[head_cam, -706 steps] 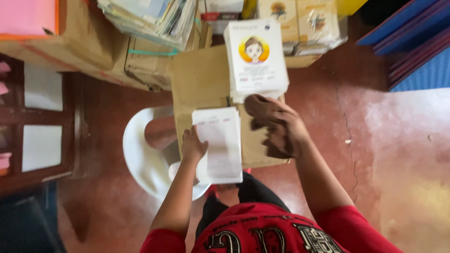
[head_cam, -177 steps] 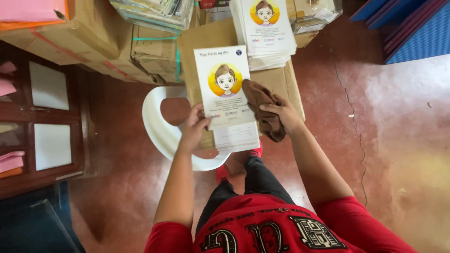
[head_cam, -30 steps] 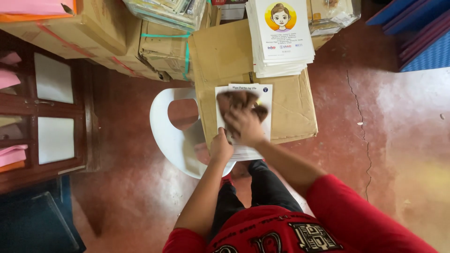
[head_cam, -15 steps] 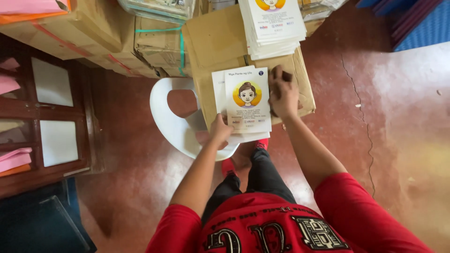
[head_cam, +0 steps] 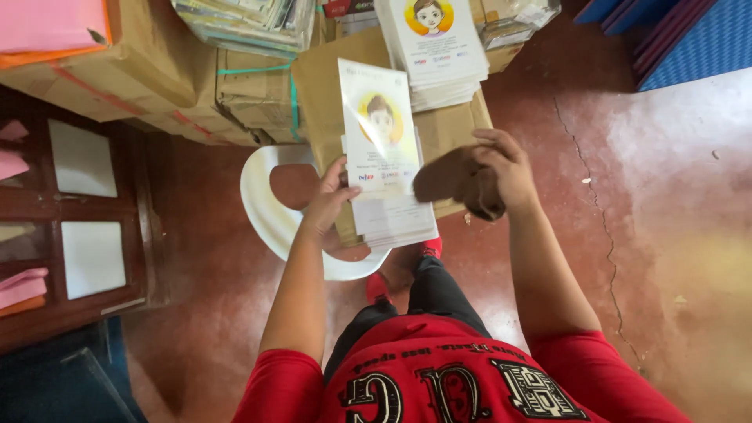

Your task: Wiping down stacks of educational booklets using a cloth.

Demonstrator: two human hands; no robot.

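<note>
Red-brown polished floor surrounds a brown cardboard box resting on a white plastic chair. At the box's near edge the left hand pinches the lower left side of a glossy white booklet with a cartoon child's face, tilted up, its long axis running toward 12 o'clock. The right hand (closed around a crumpled brown cloth) hovers just beside the booklet at 3 o'clock. A stack of matching white booklets sits at 12 o'clock.
</note>
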